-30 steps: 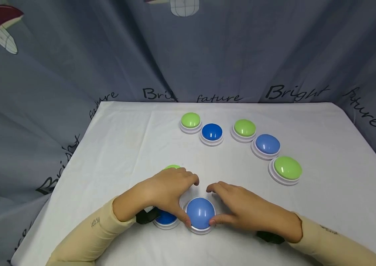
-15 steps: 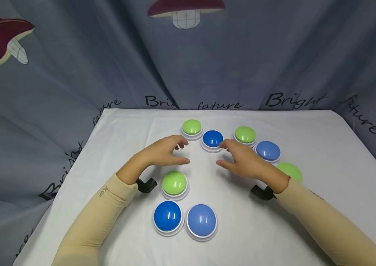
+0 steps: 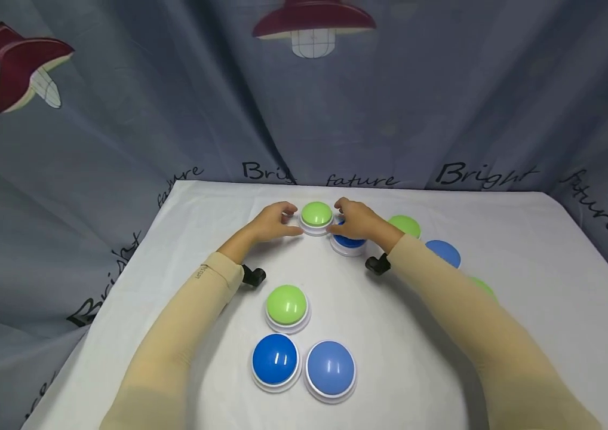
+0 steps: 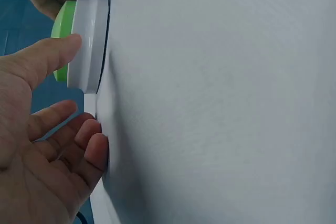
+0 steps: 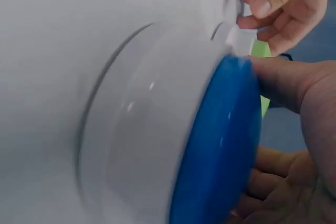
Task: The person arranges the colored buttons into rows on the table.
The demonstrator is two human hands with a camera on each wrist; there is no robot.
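At the far side of the white table stands a green push button with a round white base. My left hand is at its left, fingers loosely bent and spread, the thumb pointing at the base. On the other side, my right hand hovers over a dark blue push button and partly hides it. In the left wrist view, the left thumb overlaps the green button's side; whether it touches cannot be told. The right wrist view has the dark blue button large, right thumb near its edge.
Nearer on the table stand a green button, a dark blue button and a light blue button. Behind the right sleeve are another green button and a light blue button. A grey curtain hangs behind.
Both hands have left the near light blue button, which stays on the table, and moved to the far green button. The head view has tilted up slightly.
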